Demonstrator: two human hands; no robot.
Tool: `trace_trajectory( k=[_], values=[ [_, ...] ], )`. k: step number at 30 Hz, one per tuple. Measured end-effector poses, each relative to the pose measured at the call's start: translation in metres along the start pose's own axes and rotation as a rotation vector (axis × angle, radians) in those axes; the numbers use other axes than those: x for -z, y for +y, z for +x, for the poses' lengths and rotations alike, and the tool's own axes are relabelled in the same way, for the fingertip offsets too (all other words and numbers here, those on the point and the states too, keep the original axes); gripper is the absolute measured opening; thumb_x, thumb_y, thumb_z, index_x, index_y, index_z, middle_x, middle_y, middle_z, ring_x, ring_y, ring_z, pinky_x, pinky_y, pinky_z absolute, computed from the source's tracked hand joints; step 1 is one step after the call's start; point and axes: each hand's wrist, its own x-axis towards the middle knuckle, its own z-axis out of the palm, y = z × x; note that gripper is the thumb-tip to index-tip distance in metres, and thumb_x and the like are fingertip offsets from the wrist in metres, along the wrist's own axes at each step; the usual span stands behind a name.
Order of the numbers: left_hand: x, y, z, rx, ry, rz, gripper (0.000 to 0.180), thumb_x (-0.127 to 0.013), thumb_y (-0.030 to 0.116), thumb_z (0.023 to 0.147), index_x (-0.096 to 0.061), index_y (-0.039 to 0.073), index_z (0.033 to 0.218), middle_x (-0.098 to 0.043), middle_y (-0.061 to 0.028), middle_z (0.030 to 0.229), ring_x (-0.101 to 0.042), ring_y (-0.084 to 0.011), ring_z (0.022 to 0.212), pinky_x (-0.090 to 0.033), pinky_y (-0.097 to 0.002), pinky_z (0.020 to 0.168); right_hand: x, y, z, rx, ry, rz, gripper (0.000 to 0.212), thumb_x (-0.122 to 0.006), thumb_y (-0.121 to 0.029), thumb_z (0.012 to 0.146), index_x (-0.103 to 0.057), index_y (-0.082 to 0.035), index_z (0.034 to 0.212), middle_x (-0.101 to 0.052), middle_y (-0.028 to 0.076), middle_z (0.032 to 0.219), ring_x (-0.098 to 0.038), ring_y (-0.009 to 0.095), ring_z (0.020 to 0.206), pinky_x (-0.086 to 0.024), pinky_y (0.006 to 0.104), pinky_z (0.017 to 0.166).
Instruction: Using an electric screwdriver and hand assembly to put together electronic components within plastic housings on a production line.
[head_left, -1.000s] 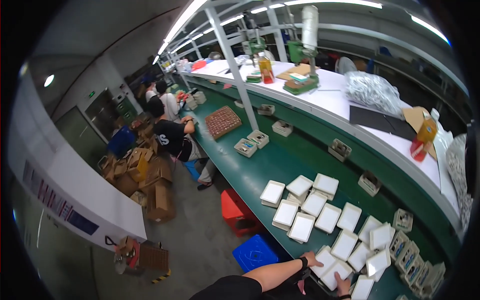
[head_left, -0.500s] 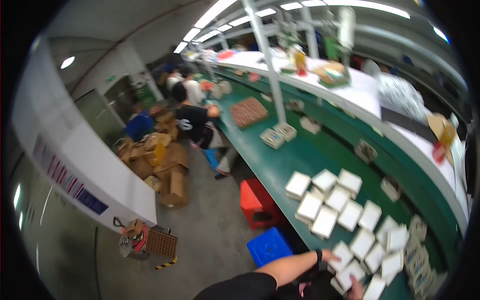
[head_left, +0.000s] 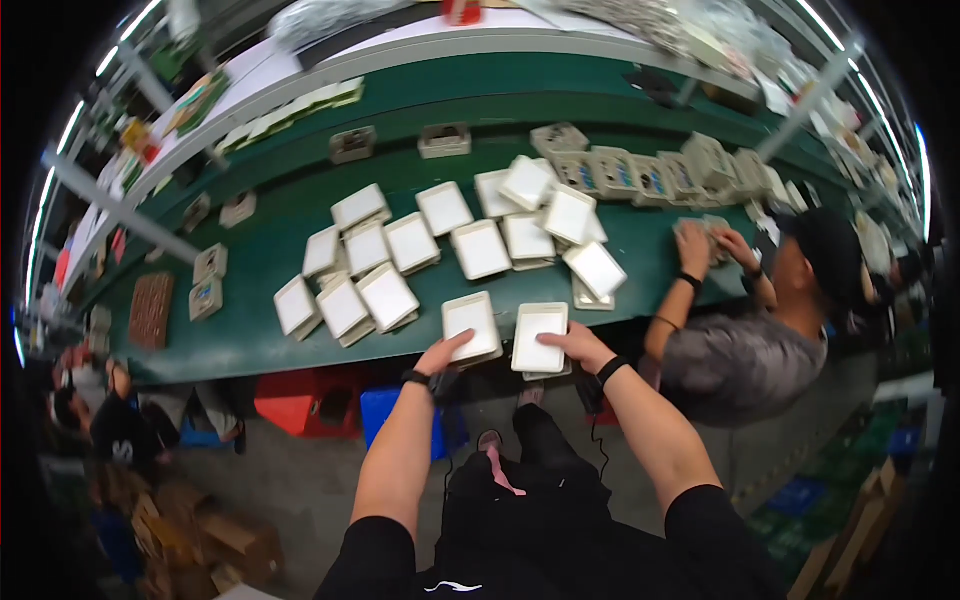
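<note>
At the near edge of the green bench, my left hand [head_left: 443,353] grips a white rectangular tray [head_left: 471,322], thumb on its top face. My right hand [head_left: 584,348] holds another white tray [head_left: 541,326] the same way, its thumb on the white face and its fingers out of sight beneath. The two trays sit side by side with a narrow gap, each with a cream rim and other layers showing below. Several similar white trays [head_left: 411,242] lie in small stacks just beyond my hands, some tilted or overlapping.
A row of cream boxes [head_left: 612,174] with small parts inside stands at the back right. A co-worker [head_left: 745,345] handles a box to my right. Red [head_left: 300,402] and blue [head_left: 395,420] stools are under the bench's left part. A long shelf [head_left: 440,35] runs behind.
My view has swung right, from the aisle to straight over the bench. My hands, earlier on the stacks at lower right, now each hold a tray at the bench's near edge.
</note>
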Motion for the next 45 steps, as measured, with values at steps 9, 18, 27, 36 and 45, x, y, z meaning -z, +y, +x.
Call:
trace_trajectory(
  k=[9, 18, 27, 36, 45],
  values=[
    [-0.008, -0.064, -0.120, 0.037, -0.385, 0.282, 0.064, -0.074, 0.027, 0.093, -0.052, 0.000, 0.147, -0.067, -0.0093, 0.134, -0.068, -0.0217, 0.115, -0.055, -0.0386, 0.096, 0.071, 0.110, -0.263, 0.159, -0.032, -0.090, 0.062, -0.085, -0.023, 0.088, -0.060, -0.001, 0.140, -0.070, 0.010, 0.131, -0.066, 0.019, 0.118, -0.053, 0.0378, 0.104],
    [-0.286, -0.143, -0.157, 0.406, -0.939, 0.740, 0.073, -0.084, 0.021, 0.088, -0.049, -0.002, 0.148, -0.064, -0.0111, 0.139, -0.062, -0.0201, 0.124, -0.050, -0.0370, 0.107, 0.151, 0.267, -0.473, 0.136, 0.439, 0.194, 0.061, -0.086, -0.027, 0.087, -0.063, -0.003, 0.138, -0.071, 0.010, 0.130, -0.067, 0.021, 0.117, -0.052, 0.0373, 0.104],
    [-0.591, -0.267, -0.164, 0.320, -1.087, 0.958, 0.073, -0.084, 0.020, 0.089, -0.047, -0.002, 0.148, -0.065, -0.0112, 0.135, -0.064, -0.0206, 0.121, -0.050, -0.0361, 0.105, 0.300, 0.396, -0.588, 0.074, 0.682, 0.306, 0.063, -0.088, -0.033, 0.082, -0.065, -0.002, 0.133, -0.074, 0.012, 0.122, -0.070, 0.024, 0.112, -0.055, 0.0378, 0.100],
    [-0.821, -0.310, -0.113, 0.129, -0.858, 0.616, 0.063, -0.084, 0.022, 0.091, -0.055, -0.005, 0.140, -0.068, -0.0123, 0.131, -0.065, -0.0212, 0.117, -0.052, -0.0353, 0.100, 0.497, 0.384, -0.615, 0.010, 0.823, 0.110, 0.073, -0.088, -0.044, 0.076, -0.066, -0.003, 0.132, -0.076, 0.015, 0.118, -0.073, 0.030, 0.109, -0.056, 0.0389, 0.098],
    [-0.981, -0.331, 0.058, -0.050, -0.425, 0.659, 0.064, -0.086, 0.032, 0.088, -0.059, -0.007, 0.130, -0.071, -0.0155, 0.123, -0.068, -0.0222, 0.111, -0.052, -0.0363, 0.098, 0.687, 0.344, -0.645, -0.051, 1.012, 0.057, 0.070, -0.088, -0.041, 0.077, -0.068, 0.000, 0.129, -0.076, 0.017, 0.116, -0.074, 0.028, 0.108, -0.057, 0.0392, 0.096]
  ],
)
